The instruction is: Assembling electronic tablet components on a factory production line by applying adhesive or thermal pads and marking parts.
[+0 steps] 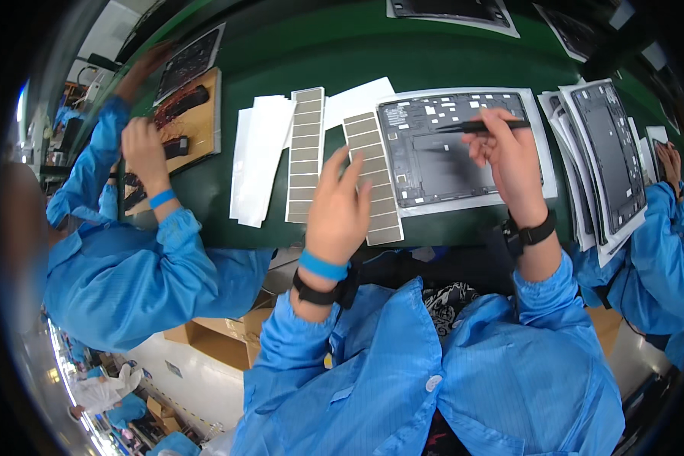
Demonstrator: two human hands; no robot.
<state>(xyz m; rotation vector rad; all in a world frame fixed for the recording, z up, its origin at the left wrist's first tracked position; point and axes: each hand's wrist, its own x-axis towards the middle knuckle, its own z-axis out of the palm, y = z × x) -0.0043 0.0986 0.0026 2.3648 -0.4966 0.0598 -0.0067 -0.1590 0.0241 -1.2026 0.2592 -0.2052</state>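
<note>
Head view, tool (517,125) over panel (432,163), green table (304,53) (boxes (219,348) below), pale floor (205,384)

Two long white strips of grey-brown rectangles (306,152) lie toward the near edge of the green bench (304,53). One slim black pointed tool (518,124) shows.

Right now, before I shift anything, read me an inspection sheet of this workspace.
Surface: green bench, bearing the work.
Work items: black tablet-shaped housing on a white sheet; two strips of grey-brown stickers to its left.
Clutter: white paper strips at left; stacked black housings at right.
Hands: right hand grips black tweezers over the housing; left hand, blurred, over the nearer strip, contact unclear.
Cables: reddish wires on the left wooden board.
Surroundings: blue-clad co-workers on both sides.
</note>
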